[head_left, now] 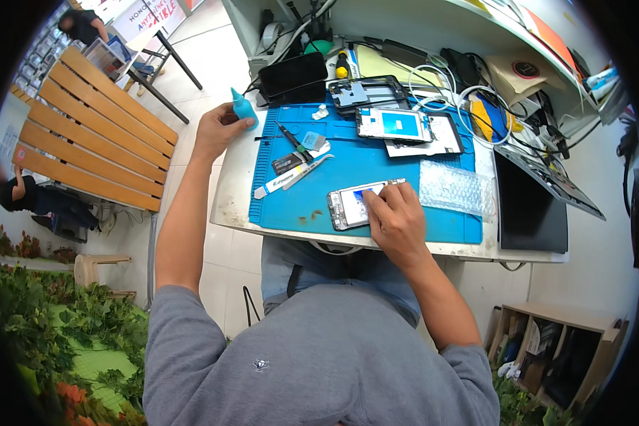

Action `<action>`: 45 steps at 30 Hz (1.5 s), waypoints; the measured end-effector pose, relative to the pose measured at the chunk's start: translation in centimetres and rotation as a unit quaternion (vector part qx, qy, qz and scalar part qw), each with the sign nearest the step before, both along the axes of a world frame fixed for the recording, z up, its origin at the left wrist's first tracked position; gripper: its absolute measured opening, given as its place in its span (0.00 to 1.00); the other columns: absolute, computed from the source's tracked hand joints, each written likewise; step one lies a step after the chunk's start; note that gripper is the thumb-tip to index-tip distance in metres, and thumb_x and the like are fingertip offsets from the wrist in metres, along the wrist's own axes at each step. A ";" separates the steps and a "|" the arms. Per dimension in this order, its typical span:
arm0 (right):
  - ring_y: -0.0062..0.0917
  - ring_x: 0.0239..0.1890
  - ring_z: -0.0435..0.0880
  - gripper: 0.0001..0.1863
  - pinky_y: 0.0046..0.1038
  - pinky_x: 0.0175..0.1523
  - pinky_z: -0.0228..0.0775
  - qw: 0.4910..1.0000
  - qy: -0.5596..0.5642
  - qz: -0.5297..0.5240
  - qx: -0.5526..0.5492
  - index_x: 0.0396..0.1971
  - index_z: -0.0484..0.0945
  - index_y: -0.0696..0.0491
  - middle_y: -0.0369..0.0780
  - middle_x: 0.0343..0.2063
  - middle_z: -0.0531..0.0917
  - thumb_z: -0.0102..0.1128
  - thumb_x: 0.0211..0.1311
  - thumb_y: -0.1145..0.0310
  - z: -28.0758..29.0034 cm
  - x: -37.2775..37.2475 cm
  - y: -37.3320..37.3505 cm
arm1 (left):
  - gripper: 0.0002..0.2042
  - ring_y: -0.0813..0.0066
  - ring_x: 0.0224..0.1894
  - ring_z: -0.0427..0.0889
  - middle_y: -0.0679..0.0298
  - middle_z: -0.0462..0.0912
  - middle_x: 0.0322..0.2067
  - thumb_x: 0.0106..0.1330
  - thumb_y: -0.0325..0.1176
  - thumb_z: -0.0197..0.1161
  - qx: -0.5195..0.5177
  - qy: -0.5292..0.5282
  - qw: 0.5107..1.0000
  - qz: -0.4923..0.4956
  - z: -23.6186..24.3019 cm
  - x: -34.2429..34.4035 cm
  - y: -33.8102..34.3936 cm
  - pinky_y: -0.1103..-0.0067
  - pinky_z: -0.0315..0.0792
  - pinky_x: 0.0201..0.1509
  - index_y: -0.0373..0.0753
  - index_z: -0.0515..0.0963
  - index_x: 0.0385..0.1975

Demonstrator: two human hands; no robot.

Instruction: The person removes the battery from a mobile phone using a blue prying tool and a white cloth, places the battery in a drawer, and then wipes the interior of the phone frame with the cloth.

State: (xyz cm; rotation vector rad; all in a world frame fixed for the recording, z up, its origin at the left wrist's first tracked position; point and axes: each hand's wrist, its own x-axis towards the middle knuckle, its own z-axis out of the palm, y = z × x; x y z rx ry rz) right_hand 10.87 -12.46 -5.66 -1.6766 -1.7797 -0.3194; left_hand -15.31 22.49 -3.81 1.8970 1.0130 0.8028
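One blue squeeze bottle (244,110) in left hand (219,130); contents hidden.

At the upper left, a white banner (149,20) is carrying large dark and red capital letters. On the desk (228,195), a slim white-and-blue strip (271,187) is showing printed lettering. A brown paper bag (505,84) is bearing a round dark sticker (525,69) with red marking.

Left hand (220,129) holding blue bottle (243,108), tip up, at left edge of white counter (228,195). Right hand (399,219) touching opened phone (348,206) at near side of blue mat (373,162). Bubble wrap (453,188) right of phone; second opened phone (396,123) farther back.
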 end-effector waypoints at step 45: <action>0.45 0.71 0.79 0.42 0.47 0.73 0.79 0.416 0.905 0.077 -0.044 0.80 0.50 0.68 0.59 0.71 0.71 0.63 0.80 0.65 1.5 -4.2 -6.7 | 0.08 0.53 0.38 0.91 0.55 0.90 0.40 0.66 0.21 0.72 0.257 0.052 0.931 -0.252 4.5 11.4 -21.8 0.69 0.82 0.40 0.36 0.82 0.42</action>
